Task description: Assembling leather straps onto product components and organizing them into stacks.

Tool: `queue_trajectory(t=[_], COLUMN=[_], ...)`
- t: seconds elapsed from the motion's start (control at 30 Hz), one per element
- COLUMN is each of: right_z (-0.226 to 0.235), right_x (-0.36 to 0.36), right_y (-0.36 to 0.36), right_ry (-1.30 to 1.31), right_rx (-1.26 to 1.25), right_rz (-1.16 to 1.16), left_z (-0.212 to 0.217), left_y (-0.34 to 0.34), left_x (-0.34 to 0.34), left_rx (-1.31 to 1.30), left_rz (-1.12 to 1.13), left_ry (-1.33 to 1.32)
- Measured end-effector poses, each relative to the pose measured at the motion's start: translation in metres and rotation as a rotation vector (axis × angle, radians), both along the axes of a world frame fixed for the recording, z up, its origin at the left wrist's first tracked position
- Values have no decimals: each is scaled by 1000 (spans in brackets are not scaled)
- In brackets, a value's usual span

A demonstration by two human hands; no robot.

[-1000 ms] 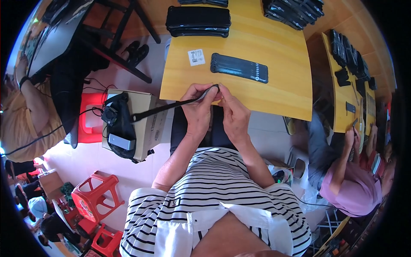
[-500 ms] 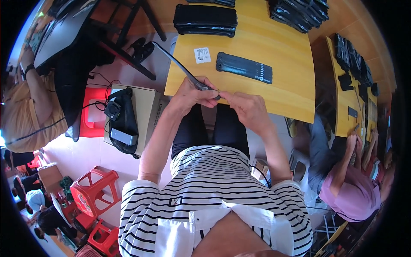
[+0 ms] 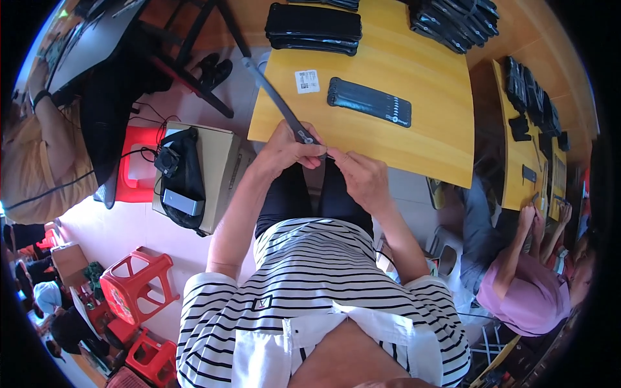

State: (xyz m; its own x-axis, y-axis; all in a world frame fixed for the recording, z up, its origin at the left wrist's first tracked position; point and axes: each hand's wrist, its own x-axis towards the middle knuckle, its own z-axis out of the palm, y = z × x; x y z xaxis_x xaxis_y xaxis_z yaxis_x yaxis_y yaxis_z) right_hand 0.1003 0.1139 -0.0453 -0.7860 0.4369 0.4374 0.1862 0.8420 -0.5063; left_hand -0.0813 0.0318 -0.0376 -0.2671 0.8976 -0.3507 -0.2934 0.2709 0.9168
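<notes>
My left hand (image 3: pixel 289 150) is closed round the near end of a long, flat, dark grey strip (image 3: pixel 279 101) with small pale marks near my thumb. The strip slants up and left past the table's near left corner. My right hand (image 3: pixel 364 179) is closed in a pinch at the strip's near end, its fingertips beside my left thumb; what lies between them is mostly hidden. Beyond my hands, a flat dark packet (image 3: pixel 369 102) with a row of pale marks lies on the yellow table (image 3: pixel 304 126). To its left is a white printed label (image 3: pixel 307 81).
Stacked black packets (image 3: pixel 314 29) stand at the table's far side, with a bundled pile (image 3: pixel 456 24) at far right. Left of me, a cardboard box (image 3: pixel 220 174) carries a black bag (image 3: pixel 184 187). Red stools (image 3: pixel 139 284) stand behind it. Co-workers sit at both sides.
The strip has turned, showing more of its broad face, and its far end has shifted slightly right. Both hands have moved a little down, the right one also leftward.
</notes>
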Motion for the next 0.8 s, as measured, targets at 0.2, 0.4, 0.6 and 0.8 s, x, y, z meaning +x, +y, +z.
queue_trajectory(t=[0.2, 0.4, 0.6, 0.8], right_z=[4, 13, 16, 36], right_x=[-1, -8, -5, -2], right_y=[16, -5, -5, -11], right_ry=[-56, 19, 55, 158], right_rx=[-136, -115, -148, -919], right_rz=[234, 7, 23, -22], left_z=[-2, 8, 29, 39], left_y=[-1, -1, -2, -14], left_x=[-5, -7, 4, 27], left_rx=[-94, -59, -54, 60], left_rz=[-164, -26, 46, 48], left_ry=[-4, -156, -213, 651])
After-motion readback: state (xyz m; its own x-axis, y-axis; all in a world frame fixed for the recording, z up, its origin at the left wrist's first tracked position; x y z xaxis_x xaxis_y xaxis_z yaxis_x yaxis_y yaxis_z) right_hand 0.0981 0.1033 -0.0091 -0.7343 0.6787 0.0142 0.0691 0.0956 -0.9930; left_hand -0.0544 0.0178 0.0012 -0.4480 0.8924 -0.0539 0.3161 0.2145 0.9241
